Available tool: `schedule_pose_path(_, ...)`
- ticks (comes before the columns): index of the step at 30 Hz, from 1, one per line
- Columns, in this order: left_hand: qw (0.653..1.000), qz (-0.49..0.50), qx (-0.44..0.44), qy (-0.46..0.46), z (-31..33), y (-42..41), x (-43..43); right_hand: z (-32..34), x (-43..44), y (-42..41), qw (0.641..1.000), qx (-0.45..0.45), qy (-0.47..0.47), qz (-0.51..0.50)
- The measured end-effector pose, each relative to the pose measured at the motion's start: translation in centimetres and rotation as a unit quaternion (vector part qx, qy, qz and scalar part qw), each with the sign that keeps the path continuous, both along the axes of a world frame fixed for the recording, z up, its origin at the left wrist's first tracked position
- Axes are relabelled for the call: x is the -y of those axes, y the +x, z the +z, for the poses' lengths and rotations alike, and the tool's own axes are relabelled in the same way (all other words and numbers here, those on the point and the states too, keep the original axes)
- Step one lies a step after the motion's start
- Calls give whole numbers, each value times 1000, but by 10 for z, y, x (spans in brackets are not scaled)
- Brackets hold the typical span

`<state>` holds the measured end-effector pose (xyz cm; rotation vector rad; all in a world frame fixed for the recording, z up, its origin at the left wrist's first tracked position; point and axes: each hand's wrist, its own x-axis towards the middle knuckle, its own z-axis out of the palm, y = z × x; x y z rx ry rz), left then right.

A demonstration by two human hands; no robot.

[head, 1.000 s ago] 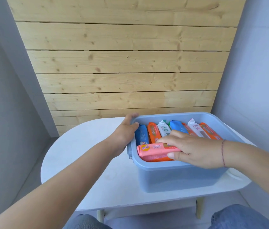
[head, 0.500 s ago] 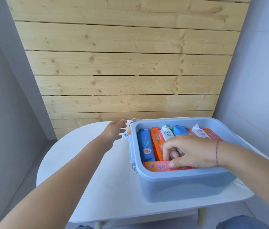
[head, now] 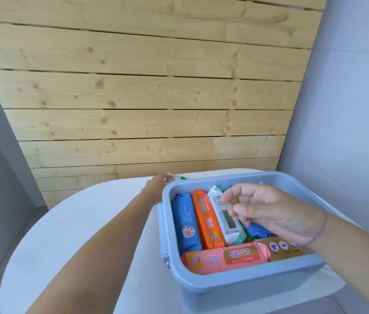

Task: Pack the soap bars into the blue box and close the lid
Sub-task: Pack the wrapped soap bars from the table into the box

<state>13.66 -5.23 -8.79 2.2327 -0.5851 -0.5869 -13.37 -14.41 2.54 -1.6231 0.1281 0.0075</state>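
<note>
Right hand [head: 267,211] loose, empty, over soap bars [head: 206,220] in blue box [head: 242,284]; left hand [head: 155,185] at far packet [head: 175,177], grip unclear.

Blue box [head: 242,288] full of soap bars [head: 208,219] on white table [head: 77,234], right hand [head: 276,211] empty above, left hand [head: 156,185] beyond.

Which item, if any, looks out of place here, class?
One white-wrapped bar still lies on the table behind the box, outside it, at the left hand. The other bars sit packed inside. No lid is in view.
</note>
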Motion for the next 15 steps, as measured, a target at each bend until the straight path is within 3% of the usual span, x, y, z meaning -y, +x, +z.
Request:
schedule_pose_path(3,999,-46,13,-6,1,-1,-4,-4,9,2,996,12,76,-42)
schedule_pose_path(10,990,27,11,-139,62,-18,-79,1,10,0,985,15,95,-142)
schedule_pose_path(15,973,-84,56,-206,151,-61,-99,19,17,2,977,51,65,-199)
